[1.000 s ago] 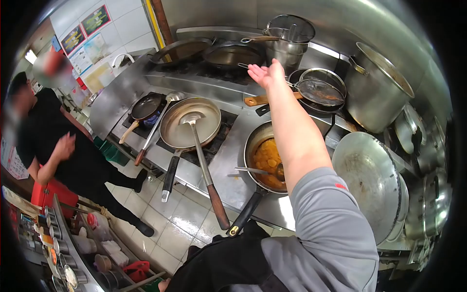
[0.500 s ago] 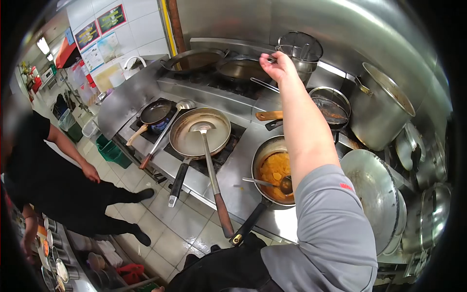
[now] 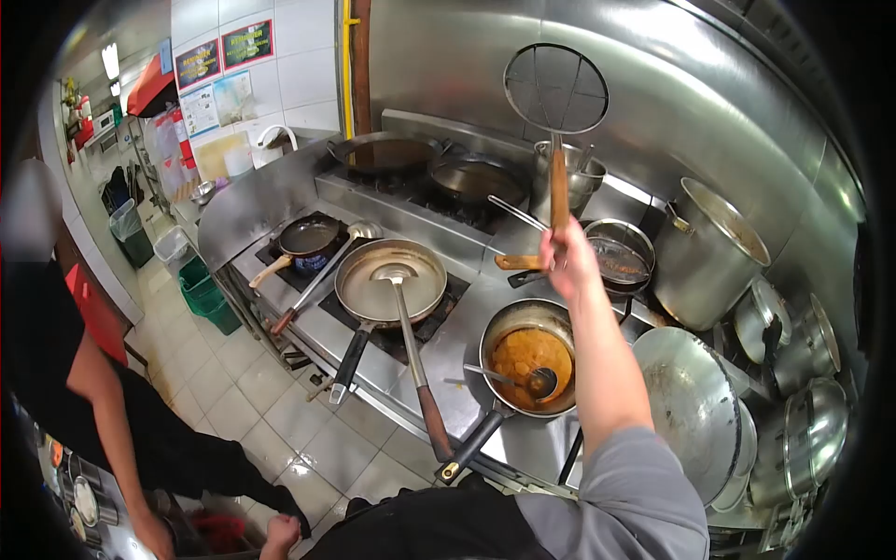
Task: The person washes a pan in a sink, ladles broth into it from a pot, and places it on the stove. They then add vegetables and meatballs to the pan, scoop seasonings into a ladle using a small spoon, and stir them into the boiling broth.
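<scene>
My right hand (image 3: 568, 259) is closed round the wooden handle of a round strainer (image 3: 557, 89), held upright above the stove. Behind the handle stands a metal pot (image 3: 585, 191) with utensils in it. Below my right forearm, a pan of orange-brown sauce (image 3: 527, 357) has a ladle (image 3: 541, 383) resting in it. Left of it, a wide pan (image 3: 350, 280) of cloudy liquid holds a long-handled ladle (image 3: 408, 327). My left hand (image 3: 283, 532) is low at the bottom edge, fingers curled; what it holds, if anything, is hidden.
A person in black (image 3: 112, 411) stands at the left, one arm lowered. A small pan (image 3: 308, 235) sits on the left burner. Two woks are at the back. A tall stockpot (image 3: 707, 257) and a large wok (image 3: 686, 411) stand at the right.
My right hand has taken the strainer by its handle and lifted it off the metal pot. My left hand has come further into view. The person at the left has shifted, and the view has moved.
</scene>
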`<action>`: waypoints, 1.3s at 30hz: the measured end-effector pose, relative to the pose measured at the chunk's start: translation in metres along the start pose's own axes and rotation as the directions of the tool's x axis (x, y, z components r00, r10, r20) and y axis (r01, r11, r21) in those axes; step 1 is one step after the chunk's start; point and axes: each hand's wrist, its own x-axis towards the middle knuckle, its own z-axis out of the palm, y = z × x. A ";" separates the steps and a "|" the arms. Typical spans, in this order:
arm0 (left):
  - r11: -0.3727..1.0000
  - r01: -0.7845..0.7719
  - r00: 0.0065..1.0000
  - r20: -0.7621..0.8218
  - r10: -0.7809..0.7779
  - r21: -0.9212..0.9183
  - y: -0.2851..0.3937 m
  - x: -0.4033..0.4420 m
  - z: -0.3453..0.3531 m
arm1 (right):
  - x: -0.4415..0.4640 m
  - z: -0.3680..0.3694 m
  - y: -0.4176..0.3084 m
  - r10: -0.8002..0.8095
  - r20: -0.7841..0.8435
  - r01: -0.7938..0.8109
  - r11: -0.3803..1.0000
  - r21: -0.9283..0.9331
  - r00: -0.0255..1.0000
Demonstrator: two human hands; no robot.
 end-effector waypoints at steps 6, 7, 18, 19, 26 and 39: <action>0.993 -0.066 0.960 0.264 0.091 -0.102 0.213 -0.004 0.080 | -0.089 0.016 0.012 0.224 0.018 -0.210 0.937 -0.280 0.974; 0.988 -0.103 0.930 0.343 0.135 -0.111 0.242 -0.009 0.093 | -0.100 0.016 0.012 0.228 0.017 -0.209 0.920 -0.332 0.974; 0.921 0.260 0.548 0.829 0.107 -0.291 0.343 -0.023 0.175 | -0.196 0.031 -0.007 0.316 0.027 -0.269 0.846 -0.461 0.948; 0.904 0.276 0.523 0.840 0.143 -0.325 0.344 -0.025 0.181 | -0.199 0.032 -0.009 0.314 0.024 -0.265 0.839 -0.474 0.949; 0.874 0.294 0.604 0.784 0.144 -0.388 0.349 -0.033 0.217 | -0.202 0.024 0.007 0.216 -0.020 -0.192 0.816 -0.546 0.976; 0.861 0.049 0.813 0.521 0.260 -0.507 0.364 -0.091 0.134 | -0.171 0.041 0.022 0.224 -0.151 -0.251 0.530 -0.810 0.963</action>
